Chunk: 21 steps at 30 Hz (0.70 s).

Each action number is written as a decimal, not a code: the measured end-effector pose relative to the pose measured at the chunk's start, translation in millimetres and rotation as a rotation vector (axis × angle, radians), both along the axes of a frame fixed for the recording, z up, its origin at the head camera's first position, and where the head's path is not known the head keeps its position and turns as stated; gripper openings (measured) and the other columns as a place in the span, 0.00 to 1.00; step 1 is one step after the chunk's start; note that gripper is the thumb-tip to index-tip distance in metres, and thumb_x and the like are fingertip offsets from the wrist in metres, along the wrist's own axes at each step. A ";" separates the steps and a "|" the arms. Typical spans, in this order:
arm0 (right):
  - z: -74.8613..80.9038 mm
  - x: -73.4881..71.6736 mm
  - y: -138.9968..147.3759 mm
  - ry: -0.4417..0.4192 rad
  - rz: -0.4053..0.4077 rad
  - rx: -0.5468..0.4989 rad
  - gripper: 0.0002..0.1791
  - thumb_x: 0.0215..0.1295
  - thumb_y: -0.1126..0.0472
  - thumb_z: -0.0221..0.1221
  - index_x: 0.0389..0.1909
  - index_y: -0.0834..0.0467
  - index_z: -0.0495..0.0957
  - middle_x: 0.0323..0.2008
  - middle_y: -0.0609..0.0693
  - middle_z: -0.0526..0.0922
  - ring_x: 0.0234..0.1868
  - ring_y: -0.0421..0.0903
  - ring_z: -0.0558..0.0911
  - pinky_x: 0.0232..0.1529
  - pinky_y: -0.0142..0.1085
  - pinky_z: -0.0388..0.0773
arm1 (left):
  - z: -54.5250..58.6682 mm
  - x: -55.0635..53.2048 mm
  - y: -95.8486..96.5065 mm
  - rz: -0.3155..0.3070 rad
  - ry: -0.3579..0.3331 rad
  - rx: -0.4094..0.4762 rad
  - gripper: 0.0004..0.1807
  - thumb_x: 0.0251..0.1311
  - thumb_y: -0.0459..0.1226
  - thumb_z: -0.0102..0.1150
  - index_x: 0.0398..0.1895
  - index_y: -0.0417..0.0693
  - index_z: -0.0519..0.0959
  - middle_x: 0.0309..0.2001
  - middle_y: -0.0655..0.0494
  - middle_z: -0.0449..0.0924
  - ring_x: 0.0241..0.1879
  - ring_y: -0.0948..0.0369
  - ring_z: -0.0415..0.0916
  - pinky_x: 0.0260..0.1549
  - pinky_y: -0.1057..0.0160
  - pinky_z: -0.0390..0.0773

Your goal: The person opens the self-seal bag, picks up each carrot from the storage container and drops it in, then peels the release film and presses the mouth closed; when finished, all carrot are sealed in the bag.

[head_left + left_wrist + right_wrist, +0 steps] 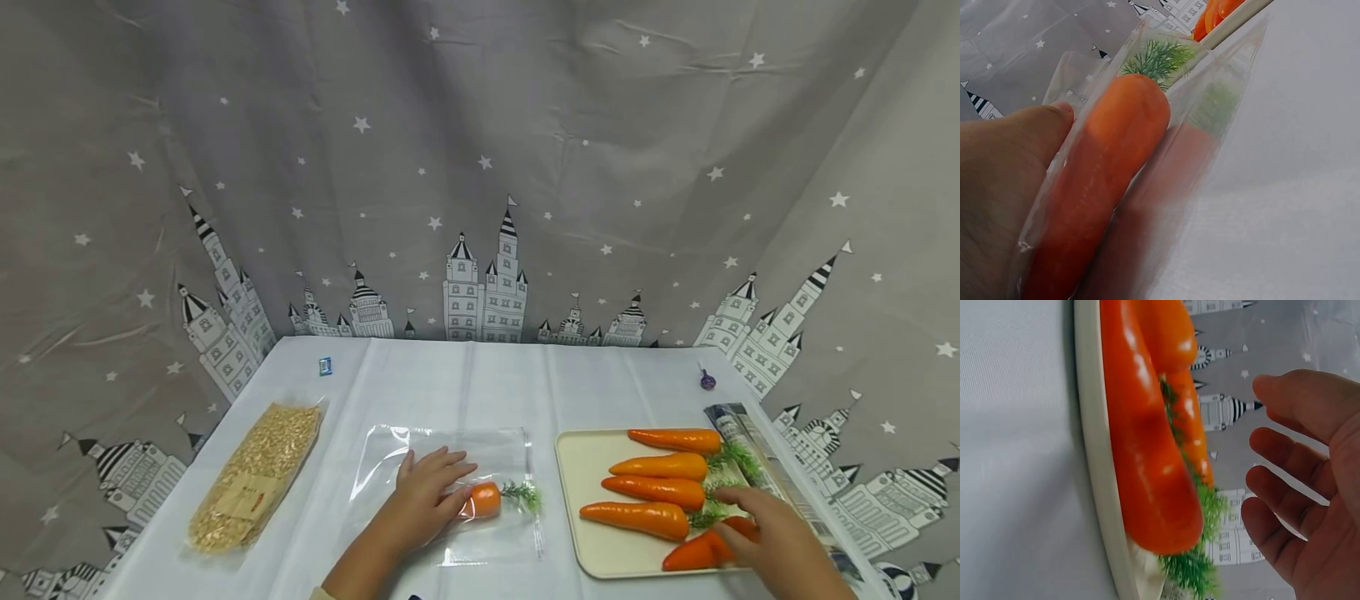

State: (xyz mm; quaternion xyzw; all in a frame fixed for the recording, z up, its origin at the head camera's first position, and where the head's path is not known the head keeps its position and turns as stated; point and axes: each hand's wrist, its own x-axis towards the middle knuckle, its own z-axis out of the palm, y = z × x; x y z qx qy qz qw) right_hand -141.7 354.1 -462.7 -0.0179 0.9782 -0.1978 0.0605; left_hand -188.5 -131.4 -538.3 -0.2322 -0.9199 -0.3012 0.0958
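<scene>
A clear plastic bag (495,454) lies on the table with an orange carrot (483,500) inside, its green top toward the right. My left hand (429,498) rests on the bag beside the carrot, fingers spread. In the left wrist view, the bagged carrot (1110,144) lies next to my thumb. Several carrots (637,518) with green tops lie on a cream tray (592,550). My right hand (780,537) hovers at the tray's near right corner by the nearest carrot (708,550). A gap separates its loosely bent fingers from that carrot (1147,462) in the right wrist view.
Left of the bag lies a plastic pack of pale oat-like flakes (258,475). A printed plastic package (757,446) lies along the tray's right side. Farther back are a small blue packet (325,367) and a small purple object (707,381). A grey curtain (480,125) hangs behind the table.
</scene>
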 end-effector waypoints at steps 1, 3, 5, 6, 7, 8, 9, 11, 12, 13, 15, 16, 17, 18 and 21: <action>-0.8 -0.1 2.7 -0.007 0.004 0.003 0.28 0.64 0.50 0.72 0.60 0.59 0.81 0.57 0.58 0.85 0.58 0.64 0.82 0.54 0.61 0.82 | 0.0 0.0 -0.1 -0.001 -0.001 -0.001 0.20 0.72 0.49 0.62 0.63 0.57 0.84 0.67 0.51 0.81 0.73 0.42 0.70 0.70 0.21 0.45; -2.5 -1.1 7.7 -0.028 0.014 0.007 0.29 0.64 0.48 0.72 0.60 0.60 0.81 0.56 0.59 0.85 0.57 0.64 0.82 0.54 0.62 0.81 | 0.3 0.3 -0.1 -0.002 -0.002 -0.001 0.20 0.72 0.50 0.61 0.63 0.57 0.84 0.67 0.51 0.80 0.73 0.42 0.70 0.69 0.20 0.45; -3.8 -1.1 11.5 -0.039 0.020 0.004 0.29 0.63 0.49 0.72 0.60 0.59 0.81 0.57 0.58 0.85 0.57 0.63 0.82 0.54 0.62 0.82 | 0.0 0.3 -0.1 -0.001 -0.001 -0.003 0.20 0.72 0.50 0.61 0.63 0.57 0.84 0.67 0.51 0.80 0.73 0.42 0.70 0.69 0.20 0.45; -4.7 -1.0 13.2 -0.044 0.023 0.001 0.29 0.63 0.49 0.73 0.60 0.59 0.81 0.56 0.58 0.85 0.56 0.62 0.82 0.54 0.61 0.82 | -0.2 0.3 0.0 0.000 -0.001 -0.003 0.21 0.72 0.50 0.61 0.63 0.57 0.84 0.67 0.51 0.80 0.73 0.43 0.70 0.70 0.21 0.45; -5.5 -0.6 14.7 -0.048 0.027 -0.002 0.29 0.62 0.49 0.73 0.60 0.59 0.81 0.56 0.58 0.85 0.56 0.62 0.82 0.53 0.61 0.82 | -0.7 0.3 0.1 0.002 0.001 -0.004 0.20 0.72 0.51 0.61 0.63 0.57 0.84 0.67 0.51 0.80 0.73 0.43 0.70 0.70 0.21 0.45; -6.5 0.0 15.9 -0.050 0.029 -0.004 0.29 0.62 0.49 0.73 0.60 0.59 0.81 0.56 0.58 0.85 0.55 0.61 0.83 0.53 0.60 0.82 | -1.0 0.2 0.2 0.003 0.001 -0.004 0.20 0.72 0.51 0.61 0.63 0.57 0.84 0.67 0.52 0.80 0.73 0.43 0.70 0.70 0.21 0.45; -7.6 0.5 16.9 -0.047 0.030 -0.005 0.30 0.61 0.50 0.74 0.60 0.59 0.81 0.56 0.58 0.85 0.55 0.61 0.83 0.52 0.60 0.83 | -1.5 0.2 0.3 0.005 -0.001 -0.004 0.20 0.73 0.51 0.61 0.63 0.57 0.84 0.67 0.52 0.80 0.73 0.43 0.70 0.70 0.21 0.45; -9.9 0.8 18.4 -0.037 0.031 -0.005 0.30 0.59 0.51 0.75 0.60 0.60 0.81 0.55 0.57 0.85 0.54 0.59 0.84 0.52 0.59 0.83 | -1.8 -0.4 0.0 0.009 0.000 -0.007 0.20 0.73 0.51 0.60 0.63 0.58 0.84 0.67 0.52 0.80 0.73 0.44 0.70 0.70 0.21 0.45; -11.2 0.7 19.0 -0.035 0.031 -0.004 0.30 0.59 0.52 0.75 0.60 0.60 0.81 0.55 0.57 0.85 0.53 0.58 0.84 0.52 0.59 0.83 | -1.9 -0.5 -0.1 0.011 -0.003 -0.008 0.20 0.73 0.51 0.60 0.63 0.58 0.83 0.67 0.53 0.80 0.73 0.44 0.69 0.70 0.21 0.45; -12.6 0.5 19.6 -0.031 0.032 -0.002 0.31 0.58 0.51 0.76 0.60 0.61 0.81 0.54 0.56 0.86 0.53 0.58 0.84 0.53 0.59 0.83 | -2.0 -0.6 -0.2 0.013 -0.003 -0.006 0.20 0.73 0.52 0.59 0.63 0.58 0.84 0.67 0.53 0.80 0.73 0.44 0.70 0.70 0.21 0.45; -15.7 0.0 21.0 -0.027 0.030 -0.004 0.32 0.57 0.52 0.76 0.59 0.63 0.81 0.52 0.55 0.86 0.52 0.56 0.84 0.53 0.59 0.83 | -1.5 -0.5 -0.4 0.014 -0.005 -0.004 0.20 0.73 0.52 0.59 0.63 0.58 0.84 0.67 0.53 0.80 0.73 0.43 0.70 0.70 0.21 0.45; -17.6 0.0 21.9 -0.033 0.028 -0.006 0.33 0.56 0.52 0.76 0.59 0.64 0.81 0.52 0.54 0.86 0.51 0.56 0.84 0.54 0.59 0.83 | -1.5 -0.4 -0.4 0.014 -0.007 -0.002 0.20 0.73 0.52 0.59 0.63 0.58 0.84 0.67 0.53 0.80 0.73 0.43 0.70 0.70 0.21 0.45; -19.6 0.1 22.9 -0.032 0.028 -0.006 0.34 0.56 0.52 0.77 0.60 0.64 0.81 0.51 0.54 0.86 0.51 0.56 0.84 0.54 0.60 0.82 | -1.3 -0.3 -0.4 0.014 -0.012 0.000 0.20 0.73 0.52 0.59 0.63 0.58 0.84 0.67 0.53 0.80 0.73 0.43 0.70 0.70 0.21 0.45; -21.7 0.5 24.0 -0.032 0.029 -0.009 0.34 0.55 0.52 0.77 0.60 0.65 0.80 0.52 0.55 0.86 0.52 0.57 0.84 0.54 0.61 0.81 | -1.3 -0.1 -0.3 0.013 -0.011 0.001 0.20 0.73 0.52 0.59 0.62 0.57 0.84 0.67 0.53 0.80 0.73 0.43 0.70 0.70 0.21 0.45; -29.3 2.6 28.1 -0.019 0.052 -0.004 0.35 0.54 0.52 0.77 0.60 0.66 0.80 0.53 0.60 0.85 0.53 0.62 0.83 0.56 0.64 0.79 | -1.7 0.5 0.3 0.010 -0.021 0.000 0.20 0.73 0.52 0.59 0.62 0.57 0.84 0.67 0.52 0.80 0.73 0.43 0.70 0.70 0.21 0.45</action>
